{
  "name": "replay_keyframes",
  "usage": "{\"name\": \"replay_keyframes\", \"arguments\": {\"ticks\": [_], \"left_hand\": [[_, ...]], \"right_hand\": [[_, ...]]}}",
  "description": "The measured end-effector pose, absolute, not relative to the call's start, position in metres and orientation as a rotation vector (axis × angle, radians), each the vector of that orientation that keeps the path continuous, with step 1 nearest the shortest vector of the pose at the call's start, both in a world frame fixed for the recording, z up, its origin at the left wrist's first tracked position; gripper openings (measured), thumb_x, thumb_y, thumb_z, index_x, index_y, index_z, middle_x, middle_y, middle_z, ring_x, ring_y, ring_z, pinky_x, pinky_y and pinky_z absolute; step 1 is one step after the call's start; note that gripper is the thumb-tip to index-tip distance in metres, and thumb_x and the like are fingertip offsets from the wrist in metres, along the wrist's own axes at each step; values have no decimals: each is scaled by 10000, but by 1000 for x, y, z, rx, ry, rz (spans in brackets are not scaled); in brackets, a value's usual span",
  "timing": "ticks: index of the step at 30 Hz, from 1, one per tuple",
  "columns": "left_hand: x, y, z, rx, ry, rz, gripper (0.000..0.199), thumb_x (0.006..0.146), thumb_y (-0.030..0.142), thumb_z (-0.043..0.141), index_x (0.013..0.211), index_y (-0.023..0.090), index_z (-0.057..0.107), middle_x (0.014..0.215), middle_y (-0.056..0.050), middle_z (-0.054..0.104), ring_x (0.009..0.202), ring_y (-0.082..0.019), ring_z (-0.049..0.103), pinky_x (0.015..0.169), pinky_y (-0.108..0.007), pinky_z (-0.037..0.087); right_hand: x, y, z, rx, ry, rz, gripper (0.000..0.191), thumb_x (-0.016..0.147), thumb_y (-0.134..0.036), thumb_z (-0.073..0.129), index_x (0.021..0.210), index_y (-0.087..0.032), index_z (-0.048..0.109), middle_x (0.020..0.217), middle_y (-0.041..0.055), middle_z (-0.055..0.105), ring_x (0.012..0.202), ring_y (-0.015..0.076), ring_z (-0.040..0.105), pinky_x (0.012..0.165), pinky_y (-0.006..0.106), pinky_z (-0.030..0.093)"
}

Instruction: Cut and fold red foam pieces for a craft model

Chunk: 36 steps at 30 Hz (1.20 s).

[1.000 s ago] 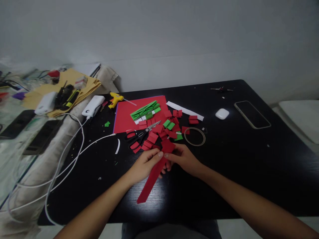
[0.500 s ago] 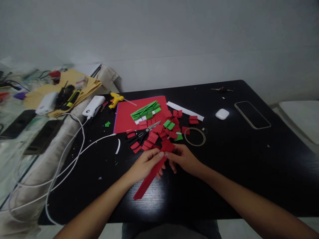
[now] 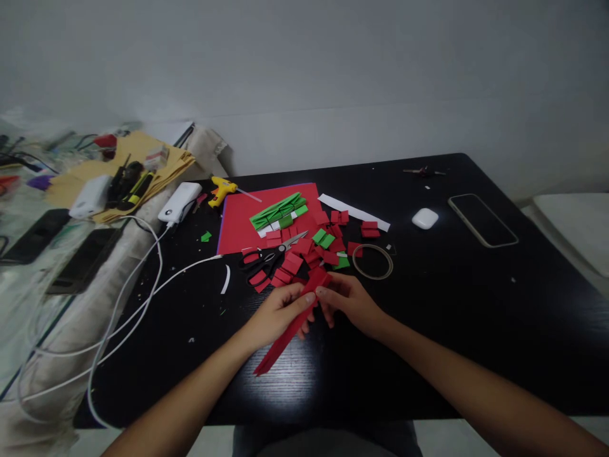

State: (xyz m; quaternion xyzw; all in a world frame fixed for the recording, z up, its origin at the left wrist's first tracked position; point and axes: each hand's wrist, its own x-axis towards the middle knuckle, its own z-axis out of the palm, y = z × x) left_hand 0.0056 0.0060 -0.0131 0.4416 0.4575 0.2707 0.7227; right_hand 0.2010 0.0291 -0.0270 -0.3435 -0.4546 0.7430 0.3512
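Observation:
A long folded red paper strip (image 3: 280, 346) slants from lower left up to both hands. My left hand (image 3: 280, 311) grips it with the thumb on top, near its upper part. At the strip's upper end, my right hand (image 3: 349, 301) pinches it between thumb and fingers. Just beyond the hands lie many small folded red paper pieces (image 3: 292, 263), with a green folded piece (image 3: 323, 238) among them. Black-handled scissors (image 3: 271, 255) rest on the left of this pile.
A red sheet (image 3: 235, 225) carries folded green strips (image 3: 278, 211). Around it are a yellow glue gun (image 3: 222, 190), a white strip (image 3: 354, 212), a tape ring (image 3: 372, 261), a white case (image 3: 425, 218) and a phone (image 3: 483, 220). White cables (image 3: 159, 289) run at left.
The upper end of the red strip now looks narrower and folded over, where it was spread wider. Its lower end has risen slightly. Both hands stay in nearly the same place.

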Motion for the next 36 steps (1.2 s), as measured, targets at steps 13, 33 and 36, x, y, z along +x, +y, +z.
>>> {"name": "replay_keyframes", "arguments": {"ticks": [13, 33, 36], "left_hand": [[6, 7, -8, 1045, 989, 583, 421, 898, 543, 681, 866, 128, 618, 803, -18, 623, 604, -105, 636, 515, -225, 558], [3, 5, -10, 995, 1007, 521, 326, 870, 444, 748, 891, 133, 652, 775, -9, 664, 576, -110, 648, 554, -245, 541], [3, 5, -12, 981, 1006, 519, 335, 869, 449, 749, 880, 130, 648, 770, -12, 667, 570, -112, 651, 554, -251, 551]], "right_hand": [[201, 31, -22, -955, -1147, 1852, 366, 824, -502, 790, 780, -170, 642, 622, -33, 603, 473, 102, 557, 422, 224, 501], [205, 36, -22, -1049, -1060, 1794, 390, 795, -523, 801, 792, -170, 635, 602, -42, 595, 471, 99, 572, 432, 215, 497], [205, 37, -21, -1044, -1067, 1792, 392, 794, -528, 799, 799, -169, 641, 598, -45, 594, 460, 96, 566, 426, 214, 490]]}}
